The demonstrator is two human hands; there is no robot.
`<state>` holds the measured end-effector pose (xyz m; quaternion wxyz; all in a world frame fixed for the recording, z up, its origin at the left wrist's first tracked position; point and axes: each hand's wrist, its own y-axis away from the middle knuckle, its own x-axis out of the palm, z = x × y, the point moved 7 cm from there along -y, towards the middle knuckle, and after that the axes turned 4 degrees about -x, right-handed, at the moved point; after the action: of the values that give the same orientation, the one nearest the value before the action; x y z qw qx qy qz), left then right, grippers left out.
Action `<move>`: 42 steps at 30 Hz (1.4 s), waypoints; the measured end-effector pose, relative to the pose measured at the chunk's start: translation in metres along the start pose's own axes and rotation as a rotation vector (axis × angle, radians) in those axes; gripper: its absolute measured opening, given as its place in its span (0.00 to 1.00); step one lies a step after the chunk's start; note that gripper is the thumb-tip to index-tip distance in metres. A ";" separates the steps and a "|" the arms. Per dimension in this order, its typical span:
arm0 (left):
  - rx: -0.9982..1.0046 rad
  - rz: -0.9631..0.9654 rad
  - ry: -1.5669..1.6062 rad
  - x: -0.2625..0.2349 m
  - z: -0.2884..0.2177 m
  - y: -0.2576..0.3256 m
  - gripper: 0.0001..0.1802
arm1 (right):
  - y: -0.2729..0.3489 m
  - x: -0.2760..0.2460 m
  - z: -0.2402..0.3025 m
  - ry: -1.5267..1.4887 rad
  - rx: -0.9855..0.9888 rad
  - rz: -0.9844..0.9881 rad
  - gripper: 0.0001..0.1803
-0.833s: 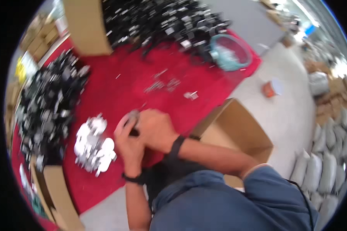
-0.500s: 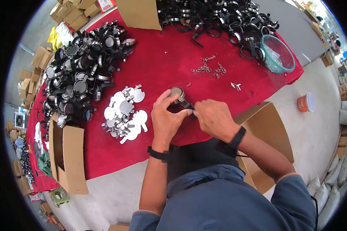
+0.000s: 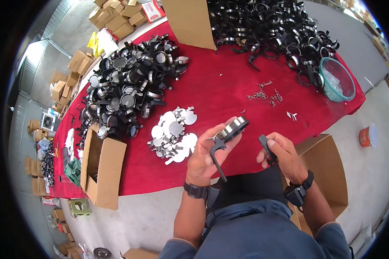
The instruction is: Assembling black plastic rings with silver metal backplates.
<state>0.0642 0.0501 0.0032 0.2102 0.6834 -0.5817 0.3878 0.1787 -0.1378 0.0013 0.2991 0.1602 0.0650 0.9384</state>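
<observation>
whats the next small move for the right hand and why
Probably ease the right hand toward the left hand: it grips a small dark piece, the left hand holds a handled ring, and a clear gap separates the two parts.

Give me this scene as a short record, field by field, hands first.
Left hand: holds a black ring piece with a silvery band and curved arm
Right hand: grips a small dark piece
Table cover: red cloth
Left of hands: pile of pale discs with tabs
Table's right side: teal basket
Beside right forearm: open cardboard box
</observation>
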 end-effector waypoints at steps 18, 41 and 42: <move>0.051 -0.482 -1.277 -0.046 0.021 -0.001 0.40 | -0.072 0.026 0.002 1.082 -0.585 -0.092 0.08; 0.667 -0.836 -2.067 -0.040 -0.300 0.039 0.40 | -0.037 -0.025 -0.027 0.786 -0.138 -0.074 0.11; 0.741 -1.050 -2.150 -0.059 -0.355 0.061 0.46 | -0.040 -0.018 -0.027 0.811 -0.130 -0.036 0.11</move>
<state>-0.0970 0.3353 0.1648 -0.4462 0.8206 0.0278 -0.3560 0.2050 -0.1170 -0.0376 0.2750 -0.2433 0.1209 0.9223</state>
